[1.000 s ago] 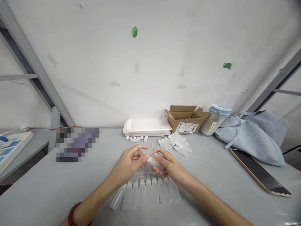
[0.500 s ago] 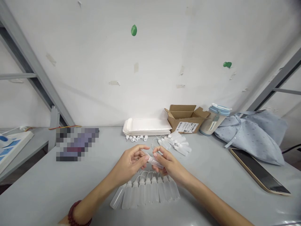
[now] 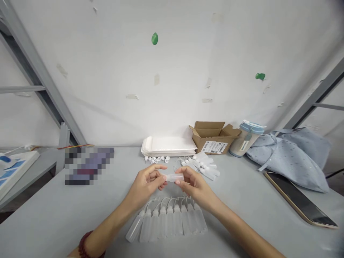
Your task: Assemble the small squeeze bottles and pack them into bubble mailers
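Observation:
Between my two hands lies a small translucent plastic bottle (image 3: 175,177), held level above the table. My right hand (image 3: 192,181) grips its body between thumb and fingers. At the neck end, my left hand (image 3: 151,181) pinches with thumb and forefinger; its fingertips hide whatever cap is there. Just below, a row of several similar bottles (image 3: 170,222) lies side by side, with thin white cap straps looping from their necks. Past my right hand is a loose pile of more bottles (image 3: 206,166). Several small white caps (image 3: 158,159) lie beyond my left hand.
At the wall stand a stack of white padded envelopes (image 3: 170,145) and an open cardboard box (image 3: 215,141). A blue-lidded cup (image 3: 245,139), a light-blue cloth bag (image 3: 290,154) and a phone (image 3: 298,199) are on the right. A pixelated item (image 3: 90,166) lies at left.
The bottle has turned from slanting down to the right to nearly level. My right hand has shifted its fingers to the bottle's far end. The view has tilted slightly upward.

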The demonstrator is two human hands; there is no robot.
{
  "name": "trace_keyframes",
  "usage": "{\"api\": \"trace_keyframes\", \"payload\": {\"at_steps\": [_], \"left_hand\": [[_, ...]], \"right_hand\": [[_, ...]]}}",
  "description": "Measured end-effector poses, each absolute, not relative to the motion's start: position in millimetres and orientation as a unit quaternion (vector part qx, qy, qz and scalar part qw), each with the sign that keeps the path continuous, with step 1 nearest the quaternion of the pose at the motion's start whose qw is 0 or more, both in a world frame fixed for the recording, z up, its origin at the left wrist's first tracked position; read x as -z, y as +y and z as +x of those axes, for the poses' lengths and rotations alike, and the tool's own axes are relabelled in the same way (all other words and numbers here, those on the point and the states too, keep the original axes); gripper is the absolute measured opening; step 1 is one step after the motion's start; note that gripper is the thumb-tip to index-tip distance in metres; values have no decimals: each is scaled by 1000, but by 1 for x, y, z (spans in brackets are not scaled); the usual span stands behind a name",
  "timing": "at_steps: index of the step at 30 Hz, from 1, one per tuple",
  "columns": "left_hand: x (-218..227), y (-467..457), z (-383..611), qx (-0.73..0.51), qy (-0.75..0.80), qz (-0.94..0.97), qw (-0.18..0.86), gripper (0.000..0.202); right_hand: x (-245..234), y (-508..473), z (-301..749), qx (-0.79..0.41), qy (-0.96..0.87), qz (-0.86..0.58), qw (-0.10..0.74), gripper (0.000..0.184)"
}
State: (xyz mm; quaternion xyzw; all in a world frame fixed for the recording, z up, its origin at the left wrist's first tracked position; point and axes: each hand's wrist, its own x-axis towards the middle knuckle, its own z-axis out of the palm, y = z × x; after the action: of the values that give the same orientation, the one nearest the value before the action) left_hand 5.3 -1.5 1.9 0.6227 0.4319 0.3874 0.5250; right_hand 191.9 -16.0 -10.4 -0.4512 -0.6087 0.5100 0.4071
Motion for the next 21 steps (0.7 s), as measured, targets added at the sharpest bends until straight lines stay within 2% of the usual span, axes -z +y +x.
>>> {"api": "trace_keyframes", "payload": {"at_steps": [3, 6, 9, 14, 17, 21], "left_hand": [[-2, -2, 5, -367, 419, 647, 521, 31], [0, -5, 6, -362, 419, 672, 492, 17], [4, -8, 9, -379, 424, 707, 420, 6], [8, -11, 12, -386, 438, 744, 325, 18], [6, -12, 13, -376, 454, 725, 357, 19], [0, -11, 12, -345, 463, 676, 458, 27]], "right_hand": [[11, -14, 194, -497, -614, -448, 418, 30], [12, -12, 195, -499, -608, -449, 423, 28], [13, -11, 196, -515, -587, -458, 425, 31], [16, -10, 196, -535, -561, -460, 432, 35], [16, -11, 195, -529, -560, -452, 450, 35], [13, -15, 193, -507, -571, -445, 468, 34]]}}
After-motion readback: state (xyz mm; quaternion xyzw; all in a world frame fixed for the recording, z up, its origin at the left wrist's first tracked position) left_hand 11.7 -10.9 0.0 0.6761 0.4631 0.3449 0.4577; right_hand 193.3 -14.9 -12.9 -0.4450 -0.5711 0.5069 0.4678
